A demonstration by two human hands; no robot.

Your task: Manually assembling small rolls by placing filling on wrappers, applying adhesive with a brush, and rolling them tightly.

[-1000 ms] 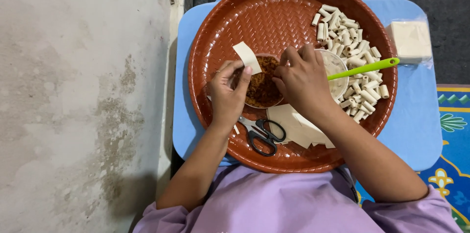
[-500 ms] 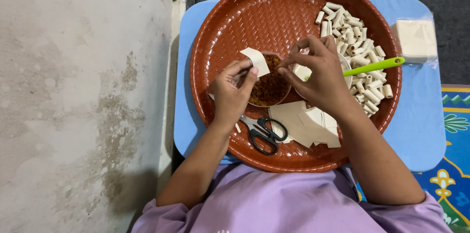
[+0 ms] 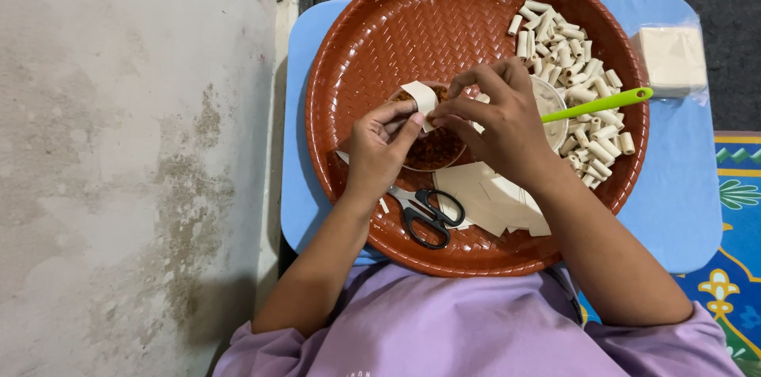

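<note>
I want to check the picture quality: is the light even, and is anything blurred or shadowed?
Head view: soft, even light, no glare; the tray and scissors look sharp; the left hand and right hand show little blur; the left forearm casts a faint shadow on the wall-like grey surface.

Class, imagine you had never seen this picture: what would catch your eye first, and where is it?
First, the big round brown tray on a blue board, filling the middle. Over its centre the left hand and right hand pinch a small pale wrapper above a bowl of brown filling. A heap of pale rolls lies at the tray's right, black scissors near its front edge.
</note>
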